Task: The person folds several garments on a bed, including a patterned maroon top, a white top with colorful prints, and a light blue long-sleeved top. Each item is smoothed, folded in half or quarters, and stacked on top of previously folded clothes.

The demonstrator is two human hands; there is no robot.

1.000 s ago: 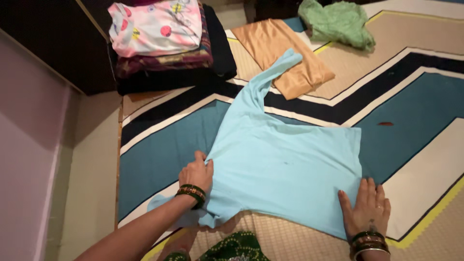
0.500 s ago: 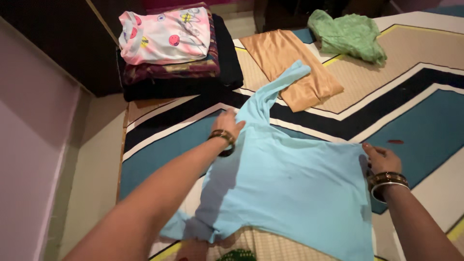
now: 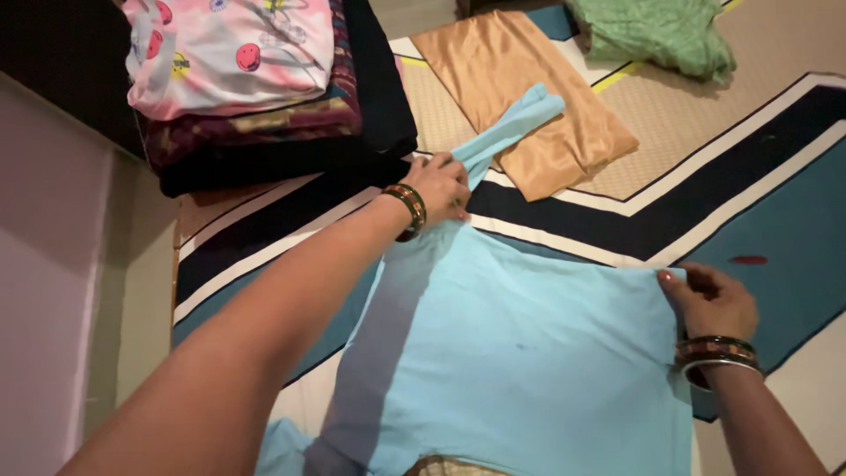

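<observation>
So the left hand (image 3: 438,185) has shot forward since half a second ago and is now pinching the base of the long strip that sticks out of the light blue cotton garment (image 3: 520,353), right where that strip (image 3: 515,123) runs up over the folded tan-orange cloth (image 3: 529,106). A second back both hands were flat down at the near hem, so the work has moved from smoothing the bottom to the far end of the piece. The right hand (image 3: 709,304) has gone up too and is closed on the garment's right top corner, fingers curled over the edge. The garment lies spread on the zigzag-striped blue, black and cream mat (image 3: 775,203), roughly mid-mat. A stack of folded clothes with a pink smiley-print top (image 3: 233,53) sits at the far left corner, and a crumpled green cloth (image 3: 656,31) is at the far edge.
</observation>
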